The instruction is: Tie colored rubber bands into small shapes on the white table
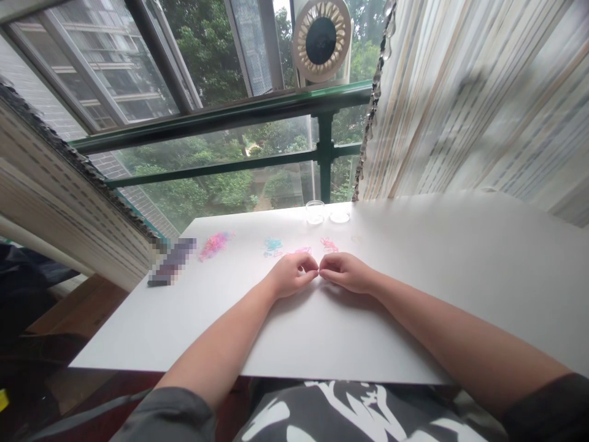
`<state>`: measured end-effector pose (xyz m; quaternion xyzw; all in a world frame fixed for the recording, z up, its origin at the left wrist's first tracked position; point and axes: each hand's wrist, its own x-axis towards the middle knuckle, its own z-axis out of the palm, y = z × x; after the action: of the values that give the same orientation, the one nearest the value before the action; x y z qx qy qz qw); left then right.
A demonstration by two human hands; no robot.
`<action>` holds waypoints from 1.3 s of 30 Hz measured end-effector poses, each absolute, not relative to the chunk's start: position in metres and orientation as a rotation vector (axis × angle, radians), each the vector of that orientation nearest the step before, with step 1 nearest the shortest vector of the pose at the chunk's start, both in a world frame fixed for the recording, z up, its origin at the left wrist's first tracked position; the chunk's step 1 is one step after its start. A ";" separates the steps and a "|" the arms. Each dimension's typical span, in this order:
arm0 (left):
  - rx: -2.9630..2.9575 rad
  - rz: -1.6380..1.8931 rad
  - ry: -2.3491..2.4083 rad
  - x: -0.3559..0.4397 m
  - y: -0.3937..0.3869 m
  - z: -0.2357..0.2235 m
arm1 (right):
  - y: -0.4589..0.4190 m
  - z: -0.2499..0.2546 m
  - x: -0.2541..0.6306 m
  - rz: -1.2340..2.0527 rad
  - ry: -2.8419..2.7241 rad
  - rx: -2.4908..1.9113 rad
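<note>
My left hand (pixel 293 274) and my right hand (pixel 347 272) meet above the white table, thumb and forefinger of each closed in a pinch. Their fingertips touch or nearly touch, and whatever lies between them is too small to make out. Just beyond them are small pink loops (pixel 329 244), which look like little rubber bands, and a pinkish-purple cluster (pixel 302 250) partly behind my left hand. Farther left lie teal loops (pixel 273 245) and a larger mixed heap of pink, purple and orange ones (pixel 215 245). A few pale loops (pixel 356 238) sit to the right.
At the table's (pixel 184 331) far edge stand a clear round container (pixel 315 212) and a clear shallow lid or dish (pixel 339 217). A blurred-out dark object (pixel 173 263) lies at the left edge. Behind are a green railing (pixel 221 113), a round fan (pixel 321 40) and curtains (pixel 460 110).
</note>
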<state>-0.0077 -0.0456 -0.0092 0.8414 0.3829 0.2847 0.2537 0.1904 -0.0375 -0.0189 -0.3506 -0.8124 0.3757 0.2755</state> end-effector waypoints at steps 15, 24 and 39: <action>2.248 0.766 1.062 -0.008 -0.047 -0.008 | -0.037 -0.019 0.190 1.004 -2.187 -0.938; 2.233 0.761 1.068 -0.007 -0.048 -0.007 | -0.038 -0.019 0.190 1.005 -2.187 -0.937; 2.229 0.753 1.069 -0.007 -0.048 -0.007 | -0.038 -0.019 0.190 1.004 -2.194 -0.947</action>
<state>-0.0069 -0.0480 -0.0070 0.8292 0.3978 0.2802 0.2752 0.1903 -0.0377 -0.0194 -0.3518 -0.8146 0.3728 0.2715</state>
